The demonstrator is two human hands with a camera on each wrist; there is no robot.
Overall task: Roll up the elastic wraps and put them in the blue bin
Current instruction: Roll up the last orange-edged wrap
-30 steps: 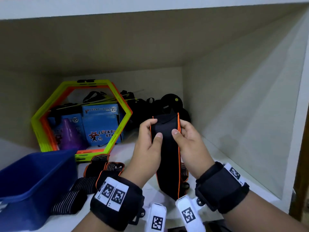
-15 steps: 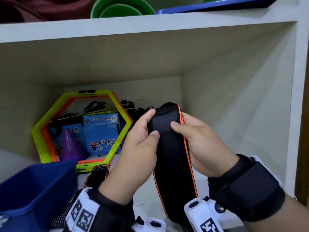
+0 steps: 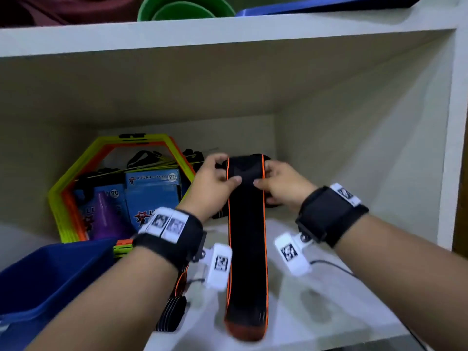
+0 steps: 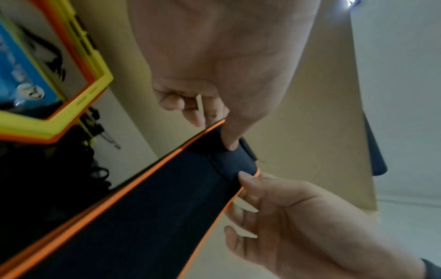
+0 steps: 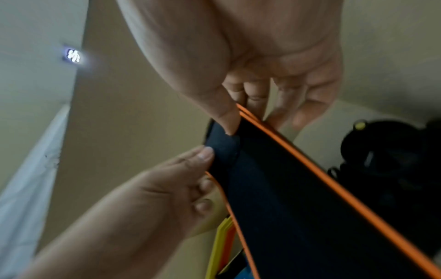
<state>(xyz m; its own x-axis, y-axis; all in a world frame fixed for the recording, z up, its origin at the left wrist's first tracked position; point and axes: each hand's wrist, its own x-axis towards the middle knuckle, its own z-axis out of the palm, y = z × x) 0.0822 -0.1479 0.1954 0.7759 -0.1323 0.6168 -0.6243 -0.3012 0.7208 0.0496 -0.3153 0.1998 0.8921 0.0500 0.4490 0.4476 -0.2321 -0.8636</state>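
A long black elastic wrap [image 3: 247, 249] with orange edges hangs from both hands, its orange-tipped lower end blurred above the shelf front. My left hand [image 3: 215, 182] pinches the folded top end on its left side, thumb in front. My right hand [image 3: 274, 184] pinches the right side the same way. The left wrist view shows the wrap [image 4: 143, 217] with a thumb on each side of the fold; the right wrist view shows the wrap [image 5: 298, 207] likewise. The blue bin [image 3: 45, 277] stands at lower left. A striped wrap [image 3: 174, 307] lies on the shelf below my left forearm.
A yellow and orange hexagon frame [image 3: 76, 178] leans at the back left with blue boxes [image 3: 152, 196] and a purple cone [image 3: 106, 219] in front of it. Dark gear [image 5: 386, 160] lies at the back. The cabinet's right wall [image 3: 367, 160] is close. Green bowls [image 3: 184, 8] sit on the shelf above.
Both hands have lifted the wrap's top end higher and farther back, so the wrap now hangs out at full length. The view has tilted up, bringing the shelf above into sight.
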